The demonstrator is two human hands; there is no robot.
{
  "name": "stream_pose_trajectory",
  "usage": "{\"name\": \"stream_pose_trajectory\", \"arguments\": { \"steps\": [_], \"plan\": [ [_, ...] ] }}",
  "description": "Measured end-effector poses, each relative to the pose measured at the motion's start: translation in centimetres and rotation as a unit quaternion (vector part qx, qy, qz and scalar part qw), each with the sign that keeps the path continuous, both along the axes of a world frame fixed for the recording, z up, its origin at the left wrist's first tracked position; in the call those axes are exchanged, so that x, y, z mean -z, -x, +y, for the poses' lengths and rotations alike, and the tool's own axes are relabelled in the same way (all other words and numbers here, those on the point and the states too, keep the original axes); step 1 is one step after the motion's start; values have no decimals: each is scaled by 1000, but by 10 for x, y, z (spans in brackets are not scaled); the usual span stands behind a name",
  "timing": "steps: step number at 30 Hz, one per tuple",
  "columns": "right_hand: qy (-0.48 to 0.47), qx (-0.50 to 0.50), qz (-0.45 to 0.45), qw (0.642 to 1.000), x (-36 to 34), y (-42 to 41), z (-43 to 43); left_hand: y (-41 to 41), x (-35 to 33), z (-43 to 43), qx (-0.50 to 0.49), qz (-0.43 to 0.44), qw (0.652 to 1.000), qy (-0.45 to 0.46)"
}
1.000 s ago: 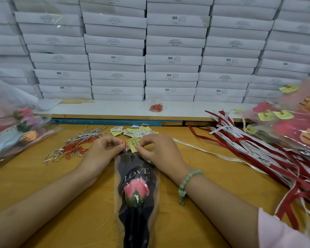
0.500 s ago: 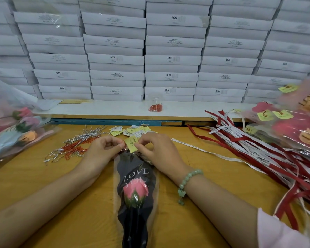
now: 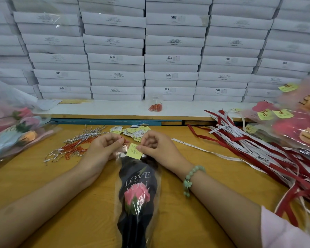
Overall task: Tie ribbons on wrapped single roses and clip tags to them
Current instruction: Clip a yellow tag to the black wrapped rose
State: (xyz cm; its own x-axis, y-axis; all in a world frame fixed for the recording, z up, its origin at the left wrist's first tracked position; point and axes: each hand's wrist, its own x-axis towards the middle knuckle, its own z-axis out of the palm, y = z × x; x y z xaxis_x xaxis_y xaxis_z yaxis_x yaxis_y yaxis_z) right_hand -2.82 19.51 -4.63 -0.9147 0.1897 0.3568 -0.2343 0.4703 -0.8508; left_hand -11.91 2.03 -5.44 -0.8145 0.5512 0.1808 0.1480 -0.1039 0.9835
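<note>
Nearest, flat on the wooden surface (image 3: 43, 194): wrapped rose (image 3: 137, 194), pink bloom in a black sleeve printed LOVE YOU, stem end toward the viewer, open top pointing away. Just beyond, at that top edge: right grip (image 3: 156, 147) pinching a yellow tag (image 3: 134, 150) between thumb and forefinger, holding it against the clear wrap; green bead bracelet (image 3: 190, 178) on the wrist. Alongside, left grip (image 3: 104, 147), fingers curled, pinching a red paper clip (image 3: 124, 143) just beside the tag's upper corner. Farther left, loose heap of silver ties and red clips (image 3: 73, 145); straight ahead, scatter of spare tags (image 3: 132, 130). Off to the right, sprawl of red and white ribbons (image 3: 258, 145), with tagged roses (image 3: 297, 119) piled past them. More bagged roses (image 3: 13, 126) at far left. On the white ledge (image 3: 97, 109) behind, small bag of clips (image 3: 155, 107). At the very back, wall of stacked white boxes (image 3: 170, 59).
</note>
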Motion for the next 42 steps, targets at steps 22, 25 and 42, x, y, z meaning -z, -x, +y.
{"name": "stream_pose_trajectory", "arguments": {
  "steps": [22, 25, 42],
  "plan": [
    [-80, 15, 86, 993, -2, -3, -5, -18, -6, 3, 14, 82, 994, 68],
    [-72, 2, 75, 995, -3, -3, -5, -16, -5, 3, 6, 84, 994, 62],
    [-1, -12, -24, 1000, -3, -1, -2, -19, -7, 1, 10, 93, 990, 106]
  ]
}}
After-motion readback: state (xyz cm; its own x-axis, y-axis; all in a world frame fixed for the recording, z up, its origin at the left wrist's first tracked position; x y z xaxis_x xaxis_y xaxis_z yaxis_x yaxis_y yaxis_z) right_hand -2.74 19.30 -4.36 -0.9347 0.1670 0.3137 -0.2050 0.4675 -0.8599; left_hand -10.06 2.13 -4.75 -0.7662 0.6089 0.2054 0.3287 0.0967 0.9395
